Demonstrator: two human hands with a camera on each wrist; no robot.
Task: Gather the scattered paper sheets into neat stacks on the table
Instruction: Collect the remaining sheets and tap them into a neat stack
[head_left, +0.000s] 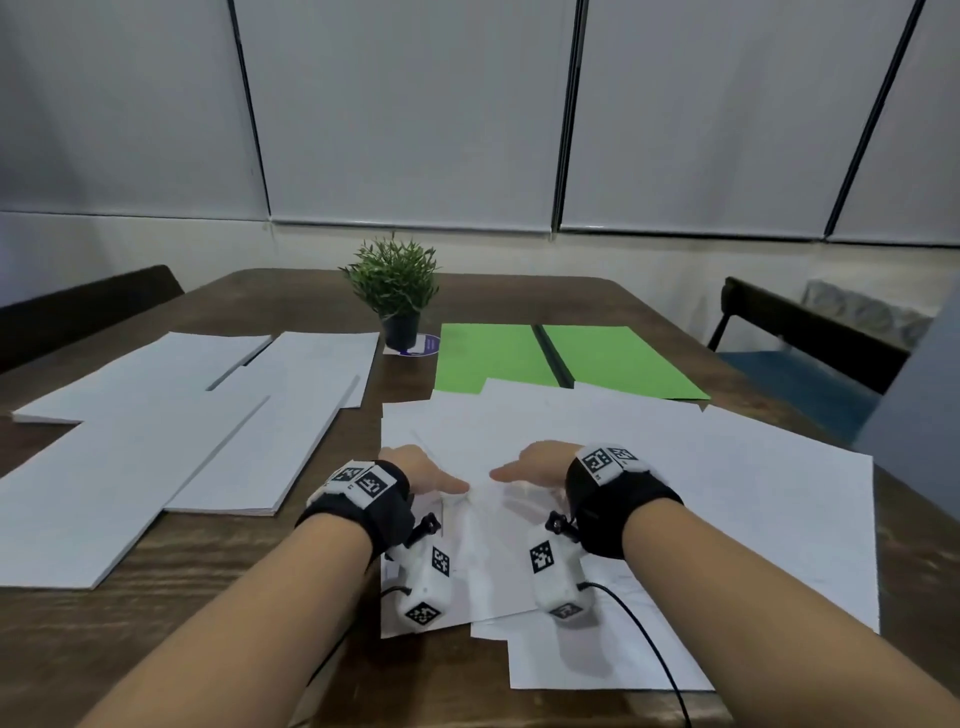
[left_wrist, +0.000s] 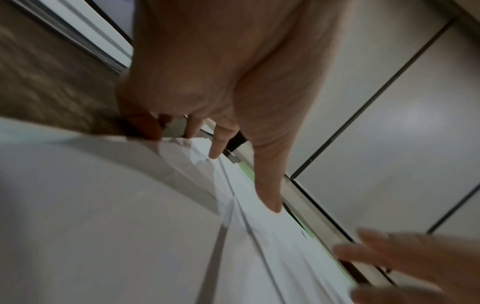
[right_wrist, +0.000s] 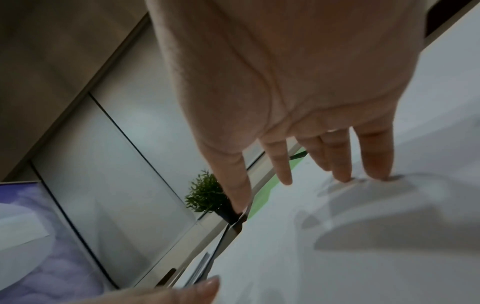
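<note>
Loose white sheets (head_left: 675, 467) lie overlapping and askew in the middle right of the wooden table (head_left: 208, 561). Both hands rest on them, thumbs pointing toward each other. My left hand (head_left: 426, 475) has its fingers (left_wrist: 267, 197) stretched down onto the paper (left_wrist: 103, 205) near its left edge, where the sheet is slightly rumpled. My right hand (head_left: 535, 465) presses straight fingertips (right_wrist: 376, 170) on the white paper (right_wrist: 337, 257). More white sheets (head_left: 156, 441) and a thicker white pile (head_left: 291, 415) lie at the left. Two green sheets (head_left: 488, 353) lie behind.
A small potted plant (head_left: 395, 291) stands at the back centre on a round coaster. Dark chairs stand at the right (head_left: 810, 332) and the far left (head_left: 88, 301). A black cable (head_left: 644, 634) trails over the near sheets from the right wrist camera.
</note>
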